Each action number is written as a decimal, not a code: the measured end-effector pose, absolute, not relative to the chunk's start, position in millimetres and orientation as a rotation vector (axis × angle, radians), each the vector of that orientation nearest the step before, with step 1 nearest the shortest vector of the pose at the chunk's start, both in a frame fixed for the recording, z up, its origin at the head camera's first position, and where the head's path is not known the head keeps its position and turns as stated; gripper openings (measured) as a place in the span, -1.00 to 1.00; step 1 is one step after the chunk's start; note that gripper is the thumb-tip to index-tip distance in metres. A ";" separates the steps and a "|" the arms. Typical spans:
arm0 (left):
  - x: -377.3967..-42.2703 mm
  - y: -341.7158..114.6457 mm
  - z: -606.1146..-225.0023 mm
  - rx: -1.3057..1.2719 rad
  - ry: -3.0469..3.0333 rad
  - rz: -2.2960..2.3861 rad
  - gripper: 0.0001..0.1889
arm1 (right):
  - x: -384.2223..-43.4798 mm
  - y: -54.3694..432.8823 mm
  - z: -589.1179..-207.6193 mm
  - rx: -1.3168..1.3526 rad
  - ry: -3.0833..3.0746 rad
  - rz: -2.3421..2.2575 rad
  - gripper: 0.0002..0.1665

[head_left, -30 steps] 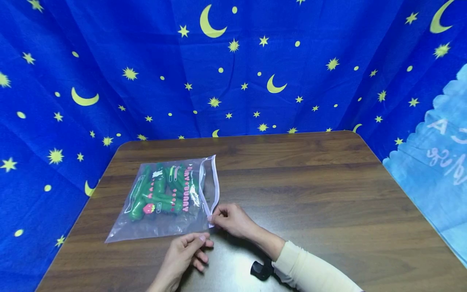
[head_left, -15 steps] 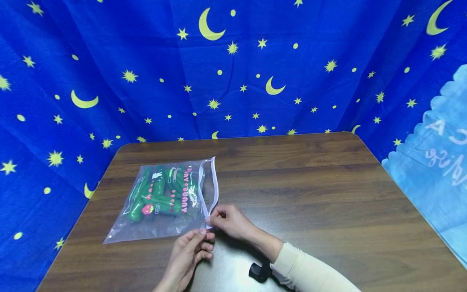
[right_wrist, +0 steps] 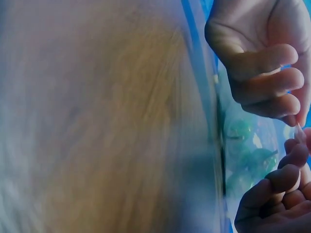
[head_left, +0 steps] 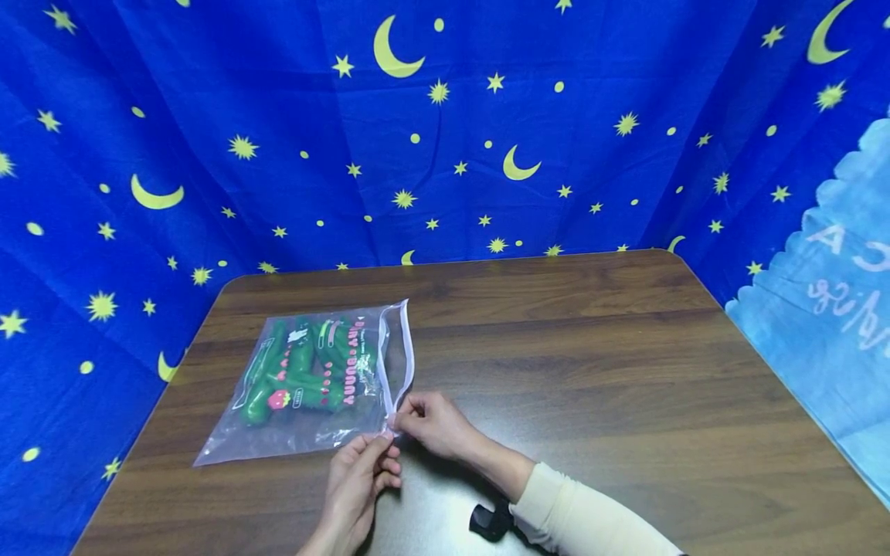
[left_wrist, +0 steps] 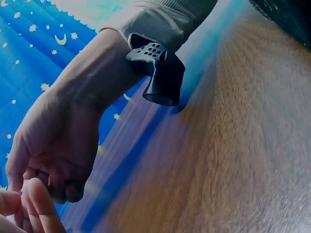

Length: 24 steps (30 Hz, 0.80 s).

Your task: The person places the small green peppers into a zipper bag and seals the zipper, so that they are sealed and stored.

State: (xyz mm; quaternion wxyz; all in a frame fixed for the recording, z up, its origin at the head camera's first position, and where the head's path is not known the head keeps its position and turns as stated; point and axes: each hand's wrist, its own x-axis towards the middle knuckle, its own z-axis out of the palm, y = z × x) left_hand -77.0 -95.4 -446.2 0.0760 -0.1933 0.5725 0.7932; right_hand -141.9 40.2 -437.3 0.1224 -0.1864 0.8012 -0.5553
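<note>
A clear zip bag (head_left: 278, 444) with pink lettering and a strawberry print lies on the left half of the table. Its white-edged mouth gapes toward the right. Inside are green, rounded, glossy things (head_left: 299, 359) whose kind I cannot tell. At the near end of the mouth, my right hand (head_left: 438, 425) pinches the zip edge between thumb and forefinger. Just below it, my left hand (head_left: 354, 479) pinches the bag's near corner, the other fingers loosely bent. The fingertips of both hands nearly meet and cover whatever small part of the zip lies between them.
The brown wooden table (head_left: 591, 371) extends to the right and back. A black wrist mount (head_left: 490, 521) sits under the right sleeve (head_left: 591, 513). Blue curtain (head_left: 459, 123) with moons and stars stands behind the table; a lighter blue cloth (head_left: 834, 309) hangs at right.
My left hand has come up to the bag's near corner and now pinches it. The right hand has kept its pinch and shifted slightly left with the zip edge.
</note>
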 end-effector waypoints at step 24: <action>-68.7 -91.8 -440.7 -0.646 1.754 2.404 -0.83 | -170.9 21.3 -431.4 -0.277 2.342 -1.773 -0.77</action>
